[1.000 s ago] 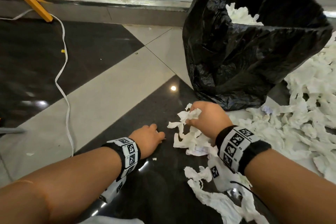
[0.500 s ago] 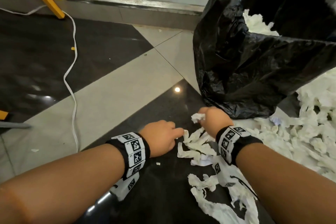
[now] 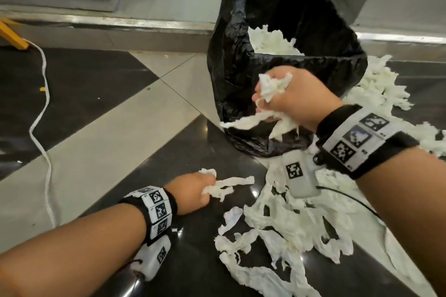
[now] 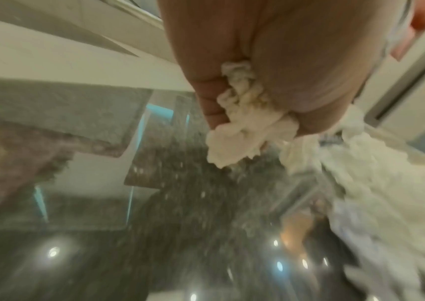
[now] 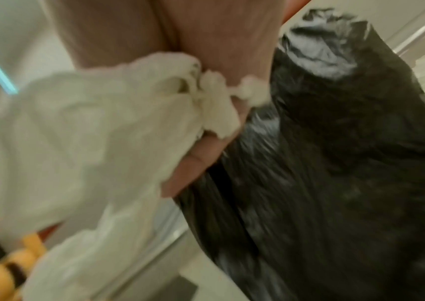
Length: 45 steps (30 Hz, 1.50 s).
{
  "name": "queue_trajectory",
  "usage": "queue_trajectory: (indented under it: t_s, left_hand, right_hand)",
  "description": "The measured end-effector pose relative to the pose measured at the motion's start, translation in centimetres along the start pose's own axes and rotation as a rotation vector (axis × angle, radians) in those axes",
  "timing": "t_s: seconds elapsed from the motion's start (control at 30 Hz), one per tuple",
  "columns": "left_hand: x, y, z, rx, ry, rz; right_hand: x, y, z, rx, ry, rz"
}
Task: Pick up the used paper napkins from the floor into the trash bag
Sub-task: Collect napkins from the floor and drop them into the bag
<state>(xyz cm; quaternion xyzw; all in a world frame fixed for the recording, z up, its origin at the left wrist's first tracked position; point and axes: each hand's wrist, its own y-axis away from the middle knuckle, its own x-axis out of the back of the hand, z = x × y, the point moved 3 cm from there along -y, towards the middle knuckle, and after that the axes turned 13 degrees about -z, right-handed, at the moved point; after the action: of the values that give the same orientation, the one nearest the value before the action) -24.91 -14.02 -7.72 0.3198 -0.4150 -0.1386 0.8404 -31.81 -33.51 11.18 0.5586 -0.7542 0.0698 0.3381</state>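
Floor [image 3: 101,142] of dark and pale polished tiles, meeting a metal threshold strip [image 3: 120,23] at the far edge; open tile lies to the left of both hands. Trash bag [image 3: 241,75], black, stands upright near the threshold with its mouth open upward and white napkins showing inside. Loose napkins [image 3: 289,231] spread over the floor from the bag's base toward the viewer and off to the right, mostly as long torn strips lying in mixed directions. Right hand [image 3: 293,97], raised in front of the bag's near wall, is fisted around a napkin wad [image 3: 272,85]; 2 strips trail from it down and to the left. Left hand [image 3: 193,191], low at the floor, grips a napkin strip [image 3: 226,185] whose long axis points right. A white cord [image 3: 42,103] runs along the far left, well apart from the hands.
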Motion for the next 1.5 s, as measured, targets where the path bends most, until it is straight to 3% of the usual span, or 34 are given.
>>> queue_trajectory:
  t_s: [0.07,0.17,0.27,0.37,0.43,0.6,0.67,0.77,0.83,0.9,1.0,1.1,1.2,1.27,1.33,1.5]
  left_hand:
    - [1.6,1.5,0.0,-0.030,0.178,0.088]
    - [3.8,3.7,0.3,-0.062,0.488,0.207]
    - [6.6,6.8,1.1,-0.089,0.661,0.341]
    - [10.4,9.9,2.5,-0.147,0.770,0.466]
    - [13.4,11.5,3.3,-0.192,0.818,0.594]
    - [21.1,11.5,8.0,-0.297,0.908,0.726]
    - [24.1,10.2,10.3,-0.328,1.010,0.770]
    - [28.2,6.7,13.4,-0.324,1.079,0.777]
    - [30.7,4.2,15.7,-0.325,1.036,0.774]
    - [32.1,1.5,17.1,-0.241,0.975,0.750]
    - [32.3,-1.6,17.8,-0.114,0.819,0.643]
    - [31.4,-2.7,16.2,0.026,0.580,0.622]
    - [29.5,-0.8,15.4,0.020,0.221,0.766]
    - [26.7,1.5,15.3,-0.081,-0.002,0.889]
    - [22.6,2.2,14.2,-0.190,-0.123,0.818]
    - [8.0,-1.2,8.8,-0.100,-0.349,0.125]
  right_hand:
    - [3.3,0.7,-1.9,0.077,-0.198,0.134]
    - [8.2,0.8,-3.7,0.148,-0.040,0.409]
    - [12.0,0.9,-5.2,0.147,0.054,0.646]
    - [14.3,0.7,-5.8,0.245,0.095,0.761]
    - [14.4,-0.2,-5.0,0.243,0.111,0.703]
    - [11.1,-2.9,1.2,-0.082,0.286,0.196]
    - [11.3,-2.8,2.8,-0.114,0.252,0.148]
    - [13.5,-1.9,3.2,-0.066,0.180,0.249]
    - [15.3,-1.0,3.4,-0.034,0.057,0.349]
    - [16.5,0.0,3.8,-0.025,-0.038,0.406]
    - [17.2,1.1,4.4,-0.018,-0.078,0.405]
    - [17.2,1.9,4.5,-0.006,-0.041,0.379]
    - [16.8,2.1,4.2,0.011,-0.021,0.365]
    - [16.3,1.9,3.9,0.033,0.008,0.350]
    - [15.4,1.6,3.5,0.051,0.061,0.309]
    - [11.7,0.4,2.7,0.098,0.191,0.098]
